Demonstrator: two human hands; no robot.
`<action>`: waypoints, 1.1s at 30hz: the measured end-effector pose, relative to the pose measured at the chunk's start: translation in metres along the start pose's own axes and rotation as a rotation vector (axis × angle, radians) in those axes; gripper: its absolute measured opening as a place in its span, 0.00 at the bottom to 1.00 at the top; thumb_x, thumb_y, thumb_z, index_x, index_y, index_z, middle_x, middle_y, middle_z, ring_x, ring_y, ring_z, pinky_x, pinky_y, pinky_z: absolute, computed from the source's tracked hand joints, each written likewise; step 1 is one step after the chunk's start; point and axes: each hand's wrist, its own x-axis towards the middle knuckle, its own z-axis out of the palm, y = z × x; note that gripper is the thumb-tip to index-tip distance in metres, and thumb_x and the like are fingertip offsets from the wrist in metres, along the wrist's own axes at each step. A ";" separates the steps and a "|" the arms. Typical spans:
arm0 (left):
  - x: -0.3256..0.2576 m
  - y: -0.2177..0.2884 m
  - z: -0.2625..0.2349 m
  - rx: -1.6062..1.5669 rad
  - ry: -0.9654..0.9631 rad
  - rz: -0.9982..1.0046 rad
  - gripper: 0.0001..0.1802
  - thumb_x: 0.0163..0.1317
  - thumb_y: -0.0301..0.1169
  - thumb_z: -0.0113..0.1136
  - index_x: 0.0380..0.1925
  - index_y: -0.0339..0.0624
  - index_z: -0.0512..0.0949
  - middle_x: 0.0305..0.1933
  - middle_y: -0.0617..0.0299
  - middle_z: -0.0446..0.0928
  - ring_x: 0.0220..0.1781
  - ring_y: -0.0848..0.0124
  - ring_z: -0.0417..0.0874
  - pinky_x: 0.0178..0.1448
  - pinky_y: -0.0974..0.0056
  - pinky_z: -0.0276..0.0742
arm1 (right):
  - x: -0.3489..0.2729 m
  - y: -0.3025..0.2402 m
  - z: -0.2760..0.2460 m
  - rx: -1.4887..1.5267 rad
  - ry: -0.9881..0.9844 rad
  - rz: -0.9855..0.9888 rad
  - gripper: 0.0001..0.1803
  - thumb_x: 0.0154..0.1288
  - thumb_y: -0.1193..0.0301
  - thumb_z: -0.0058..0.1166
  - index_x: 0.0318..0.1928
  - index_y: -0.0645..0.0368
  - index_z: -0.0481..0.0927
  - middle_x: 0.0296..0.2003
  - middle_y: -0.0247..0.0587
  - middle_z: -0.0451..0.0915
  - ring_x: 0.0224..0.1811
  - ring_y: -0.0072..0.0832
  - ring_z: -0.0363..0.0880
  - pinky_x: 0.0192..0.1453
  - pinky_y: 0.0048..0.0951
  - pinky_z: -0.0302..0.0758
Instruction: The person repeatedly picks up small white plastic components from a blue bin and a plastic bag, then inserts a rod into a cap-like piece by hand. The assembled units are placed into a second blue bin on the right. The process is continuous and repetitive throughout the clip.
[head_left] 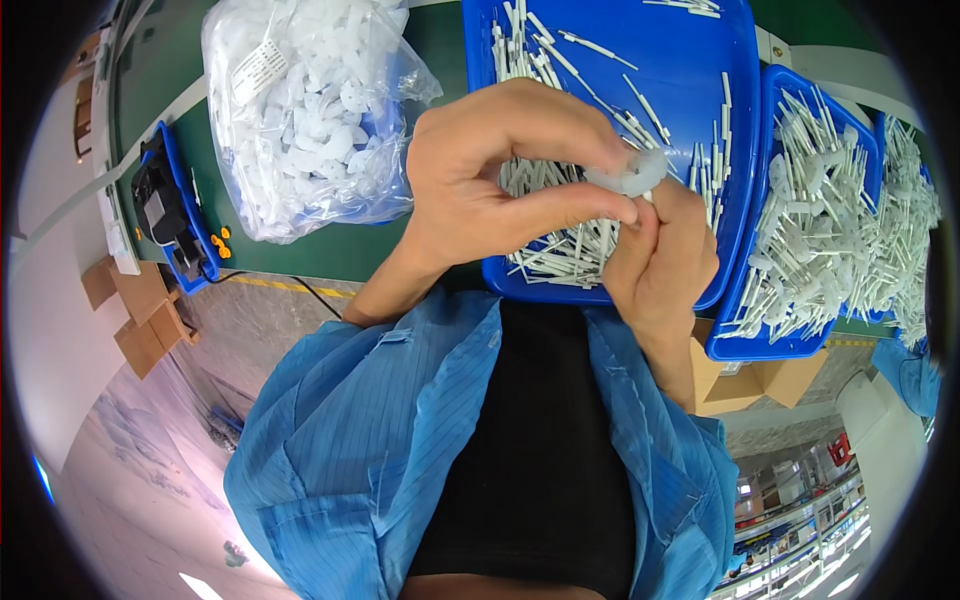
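Observation:
Over a large blue tray, my two hands meet at a curved, translucent white plastic piece. My left hand pinches that piece between thumb and fingertips. Closed just below it, my right hand grips a thin white rod, whose short end shows against the piece; the rest is hidden by the fingers. Whether the rod sits inside the piece or only touches it, I cannot tell. Many loose white rods with thin metal-looking ends lie in the tray below, partly covered by my hands.
At left, a clear plastic bag full of similar white pieces rests on the green table. Further left are a narrow blue tray with a black device and some orange bits. Another blue tray at right holds piled rods with white pieces.

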 end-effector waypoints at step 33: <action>0.001 -0.002 -0.007 0.248 0.047 0.011 0.14 0.51 0.13 0.70 0.39 0.26 0.79 0.43 0.47 0.79 0.44 0.60 0.87 0.47 0.63 0.90 | 0.035 0.004 -0.020 0.317 -0.381 0.358 0.05 0.62 0.76 0.63 0.35 0.65 0.82 0.22 0.36 0.71 0.24 0.20 0.66 0.27 0.25 0.61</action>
